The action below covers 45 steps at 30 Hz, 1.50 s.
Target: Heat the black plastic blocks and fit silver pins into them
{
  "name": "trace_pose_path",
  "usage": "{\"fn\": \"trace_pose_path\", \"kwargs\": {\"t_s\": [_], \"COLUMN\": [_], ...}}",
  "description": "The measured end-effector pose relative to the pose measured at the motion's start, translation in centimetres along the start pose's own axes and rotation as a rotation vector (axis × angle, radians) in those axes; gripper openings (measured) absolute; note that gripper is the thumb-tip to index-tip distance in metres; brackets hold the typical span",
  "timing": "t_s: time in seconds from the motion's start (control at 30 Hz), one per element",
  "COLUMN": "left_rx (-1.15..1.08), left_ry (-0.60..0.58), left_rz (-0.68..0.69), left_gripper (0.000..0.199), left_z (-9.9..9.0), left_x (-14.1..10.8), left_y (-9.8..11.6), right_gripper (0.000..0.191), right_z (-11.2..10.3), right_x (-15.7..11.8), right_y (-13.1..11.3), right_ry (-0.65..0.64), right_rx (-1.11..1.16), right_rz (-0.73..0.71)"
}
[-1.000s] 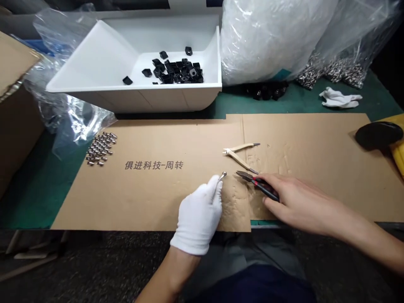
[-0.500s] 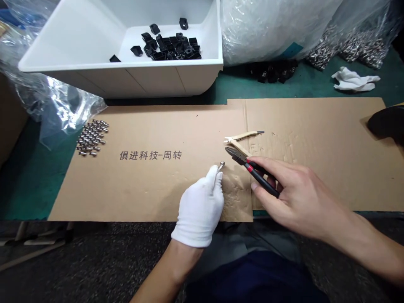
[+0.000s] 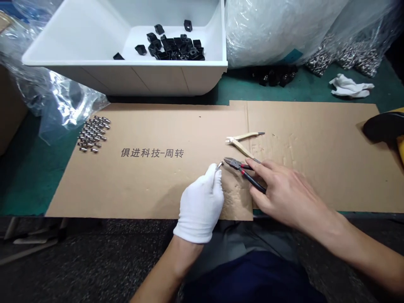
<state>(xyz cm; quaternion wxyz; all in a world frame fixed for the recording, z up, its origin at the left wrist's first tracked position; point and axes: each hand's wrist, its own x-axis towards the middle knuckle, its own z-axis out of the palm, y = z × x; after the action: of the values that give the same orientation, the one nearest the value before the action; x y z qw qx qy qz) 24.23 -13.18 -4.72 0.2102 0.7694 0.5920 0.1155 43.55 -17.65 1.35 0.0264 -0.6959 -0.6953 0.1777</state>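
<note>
While gloved left hand (image 3: 200, 206) pinches metal part (image 3: 219, 165), right hand (image 3: 284, 189) grips side cutters (image 3: 243, 170) just beside.

Got a white bin (image 3: 126, 78) of black blocks (image 3: 176, 50) past the cardboard's (image 3: 142, 189) far edge, with bagged metal studs (image 3: 347, 57) and a crumpled rag (image 3: 351, 86) off to the right.

The glove (image 3: 200, 209) is white, the tiny stud (image 3: 219, 166) silver, and the pliers (image 3: 252, 181) have black handles banded with red. The cardboard (image 3: 142, 189) is tan with dark grey print; the bin (image 3: 151, 78) is white, holding black blocks (image 3: 176, 51).
</note>
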Motion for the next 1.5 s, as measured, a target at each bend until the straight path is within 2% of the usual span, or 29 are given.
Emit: {"fn": "trace_pose_path", "kwargs": {"t_s": [0.1,0.2,0.33,0.43,0.57,0.87,1.17,1.27,1.33,1.43,1.5], "left_rx": [-0.111,-0.157,-0.01,0.23,0.407,0.34,0.307,0.282,0.23,0.031,-0.214], "left_ry": [0.057,0.128,0.207,0.189,0.181,0.166,0.179,0.184,0.232,0.43,0.52], "left_rz": [0.061,0.1,0.069,0.009,0.062,0.05,0.069,0.068,0.071,0.157,0.212], "left_gripper": [0.033,0.031,0.032,0.029,0.027,0.027,0.029,0.028,0.029,0.034,0.037], "left_z": [-0.2,-0.6,-1.0,-1.1,-0.8,-0.6,-0.6,-0.5,-0.4,-0.4,-0.6], "left_x": [-0.3,-0.7,-0.5,0.2,1.2,1.2,1.0,1.1,0.9,-0.3,-1.7], "left_y": [-0.2,-0.5,-0.8,-1.1,-1.7,-2.1,-2.4,-2.5,-2.7,-3.1,-2.8], "right_gripper": [0.051,0.048,0.036,0.033,0.035,0.035,0.038,0.034,0.03,0.031,0.037], "right_z": [0.9,0.5,-1.0,-1.9,-2.5,-2.9,-3.2,-2.9,-2.6,-1.7,-0.7], "right_x": [0.0,0.2,1.1,2.0,2.9,3.7,4.0,3.9,3.6,2.8,2.0], "right_y": [0.6,0.9,0.6,0.2,-0.5,-2.2,-2.5,-2.0,-1.5,-0.8,-0.6], "right_ry": [-0.124,-0.141,-0.159,-0.191,-0.216,-0.255,-0.346,-0.371,-0.382,-0.359,-0.335], "right_rx": [-0.037,-0.056,-0.11,-0.144,-0.214,-0.389,-0.429,-0.365,-0.256,0.056,0.383], "right_rz": [0.04,0.042,0.042,0.031,-0.002,-0.01,0.022,0.047,0.085,0.144,0.153]}}
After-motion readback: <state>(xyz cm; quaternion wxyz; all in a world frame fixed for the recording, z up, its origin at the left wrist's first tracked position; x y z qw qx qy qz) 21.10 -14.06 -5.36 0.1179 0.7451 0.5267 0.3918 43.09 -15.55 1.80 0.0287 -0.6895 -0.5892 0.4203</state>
